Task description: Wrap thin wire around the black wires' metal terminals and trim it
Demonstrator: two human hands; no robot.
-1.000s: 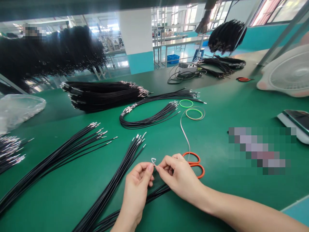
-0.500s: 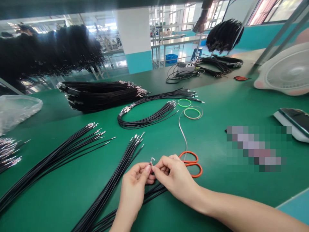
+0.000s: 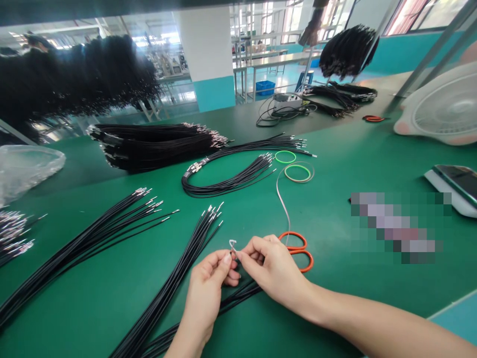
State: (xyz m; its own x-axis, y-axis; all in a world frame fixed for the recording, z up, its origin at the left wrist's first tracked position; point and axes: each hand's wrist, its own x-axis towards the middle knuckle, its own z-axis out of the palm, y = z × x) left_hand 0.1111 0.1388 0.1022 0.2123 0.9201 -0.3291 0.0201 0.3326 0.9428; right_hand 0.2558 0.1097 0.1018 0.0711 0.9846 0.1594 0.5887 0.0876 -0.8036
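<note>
Your left hand (image 3: 204, 288) and your right hand (image 3: 274, 268) meet just above the green bench mat (image 3: 335, 308), both closed in a tight pinch, with the fingertips nearly touching around a thin pale flat strand (image 3: 282, 209). A small bent loop of that strand (image 3: 232, 244) stands just above your fingertips (it is too fine to see exactly how it is folded), and its long tail runs from behind your right hand up the mat toward a pale coil with a green edge (image 3: 298, 173), which lies beside a bright green ring (image 3: 285, 157). Orange-handled scissors (image 3: 296, 251) lie flat just beside your right hand. A long bundle of thin black wires with metal-tipped ends (image 3: 164, 298) passes under your left wrist, and a second black bundle (image 3: 93, 248) fans out further left. Above them sits a curved loop of black wires (image 3: 227, 179), and behind that a thick black stack of wires (image 3: 152, 146). Farther along the bench, a white plastic desk fan (image 3: 443, 107) stands at the right edge, and a phone (image 3: 456, 178) rests on a white stand (image 3: 439, 186), while a clear plastic bag (image 3: 26, 169) lies at the far left and dense black wire bunches (image 3: 82, 74) hang overhead.
</note>
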